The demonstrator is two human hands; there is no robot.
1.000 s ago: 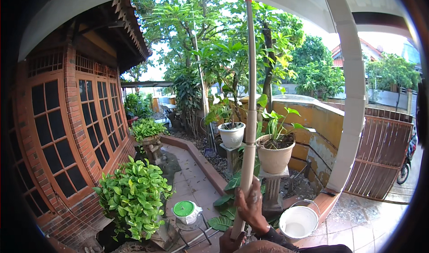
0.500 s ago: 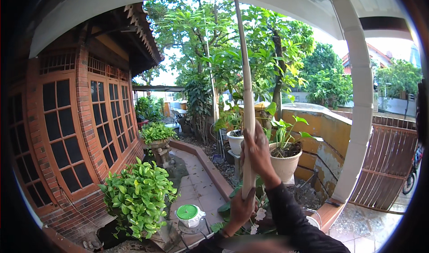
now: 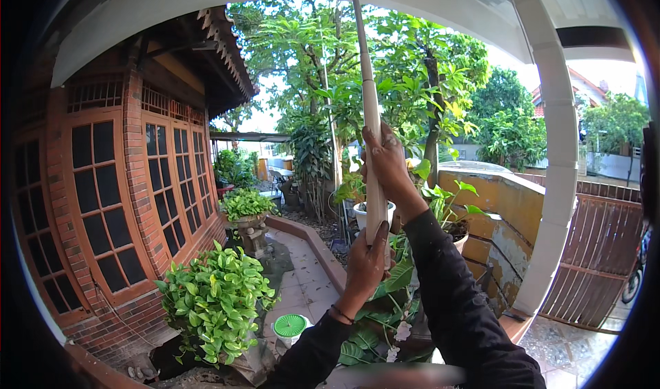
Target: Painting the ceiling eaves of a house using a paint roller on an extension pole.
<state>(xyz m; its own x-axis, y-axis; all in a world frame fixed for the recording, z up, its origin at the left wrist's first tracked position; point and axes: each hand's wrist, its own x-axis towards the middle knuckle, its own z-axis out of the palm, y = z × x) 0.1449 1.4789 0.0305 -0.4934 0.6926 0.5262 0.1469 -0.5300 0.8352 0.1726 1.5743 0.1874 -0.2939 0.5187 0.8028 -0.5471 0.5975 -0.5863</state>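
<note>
A long pole (image 3: 375, 186) runs steeply up through the middle of the view, with a pale lower part, a darker, thinner upper part and an orange-red piece at the top edge. Whatever lies past that piece is out of view. My left hand (image 3: 366, 269) is closed around the pole's lower end. Higher up, my right hand (image 3: 390, 163) grips the pale shaft. Behind the pole and my hands stands a white flowerpot (image 3: 385, 217), and a larger beige flowerpot (image 3: 460, 242) is partly hidden by my right arm.
A leafy bush (image 3: 216, 303) and a white container with a green slotted lid (image 3: 290, 325) are at lower left. The tiled path (image 3: 292, 258) runs beside a brick house (image 3: 130, 203). Trees (image 3: 405, 59) rise ahead; a white pillar (image 3: 553, 148) and brown gate (image 3: 595, 251) stand right.
Both hands have risen with the pole, the right hand more plainly, and the pole's top has shifted slightly left and up. The view has turned slightly.
</note>
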